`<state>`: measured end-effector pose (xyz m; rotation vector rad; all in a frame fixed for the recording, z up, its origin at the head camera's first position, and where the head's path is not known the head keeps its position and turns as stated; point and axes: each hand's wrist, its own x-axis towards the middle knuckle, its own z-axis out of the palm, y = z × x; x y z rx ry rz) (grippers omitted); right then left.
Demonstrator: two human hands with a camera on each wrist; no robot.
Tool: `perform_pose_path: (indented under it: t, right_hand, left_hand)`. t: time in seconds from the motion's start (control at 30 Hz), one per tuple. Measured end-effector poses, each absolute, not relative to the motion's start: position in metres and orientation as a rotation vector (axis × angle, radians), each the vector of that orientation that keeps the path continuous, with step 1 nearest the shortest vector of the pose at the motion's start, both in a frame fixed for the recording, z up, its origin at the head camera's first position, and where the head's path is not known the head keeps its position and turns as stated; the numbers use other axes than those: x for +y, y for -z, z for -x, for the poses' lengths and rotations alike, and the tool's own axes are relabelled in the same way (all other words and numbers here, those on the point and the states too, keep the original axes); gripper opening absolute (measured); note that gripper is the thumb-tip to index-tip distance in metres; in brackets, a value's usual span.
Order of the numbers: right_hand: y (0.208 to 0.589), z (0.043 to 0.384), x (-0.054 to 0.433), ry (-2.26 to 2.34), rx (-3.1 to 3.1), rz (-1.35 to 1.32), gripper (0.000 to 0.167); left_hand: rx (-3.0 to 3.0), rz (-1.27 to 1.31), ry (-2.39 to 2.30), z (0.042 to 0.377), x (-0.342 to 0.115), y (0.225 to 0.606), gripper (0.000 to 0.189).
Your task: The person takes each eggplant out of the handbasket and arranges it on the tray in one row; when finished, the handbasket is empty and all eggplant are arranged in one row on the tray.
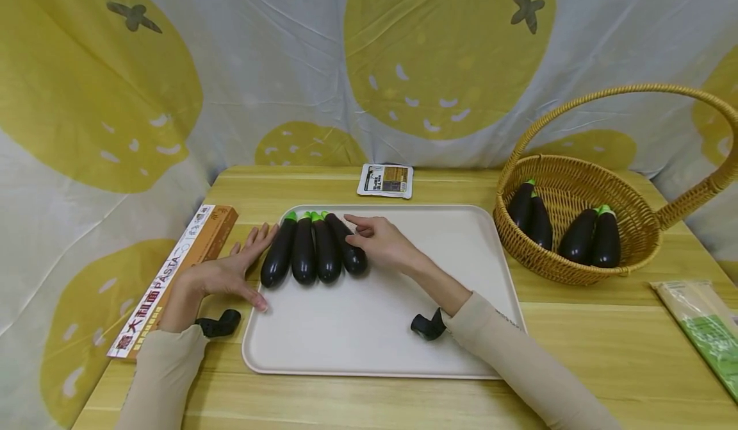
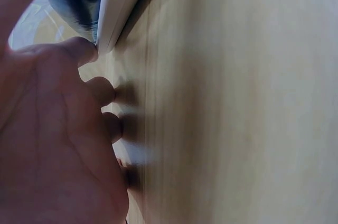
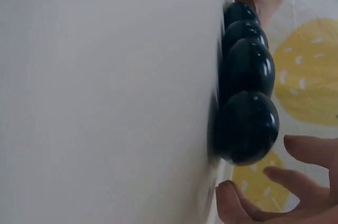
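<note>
Several dark eggplants (image 1: 304,250) with green stem ends lie side by side on the white tray (image 1: 346,340), toward its back left. My left hand (image 1: 230,275) has its fingers spread by the tray's left edge, thumb over the rim, beside the leftmost eggplant. Beside the rightmost eggplant (image 1: 353,258) is my right hand (image 1: 383,243), index finger extended and the others loosely bent. In the right wrist view, a gap shows between these fingers (image 3: 311,150) and the nearest eggplant (image 3: 248,128). Neither hand holds anything.
A wicker basket (image 1: 533,260) with a tall handle stands at the right, holding more eggplants (image 1: 605,241). A pasta box (image 1: 173,282) lies left of the tray, a small flat packet (image 1: 385,181) behind it. A green-and-clear package (image 1: 706,334) lies at the right edge.
</note>
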<state>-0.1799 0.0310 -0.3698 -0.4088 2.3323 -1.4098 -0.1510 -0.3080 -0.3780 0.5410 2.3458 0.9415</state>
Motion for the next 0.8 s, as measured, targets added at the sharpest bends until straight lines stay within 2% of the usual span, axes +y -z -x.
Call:
perform_pose_path:
  t: [0.3,0.8]
  right_hand:
    - [0.337,0.179,0.082,1.348,2.304,0.498,0.063]
    - [0.28,0.159,0.211,1.227,2.507,0.401,0.067]
  left_hand:
    - [2.353,-0.549,-0.935,0.15,-0.309,0.378,0.148]
    - [2.344,-0.55,-0.958,0.151,-0.307,0.378,0.15]
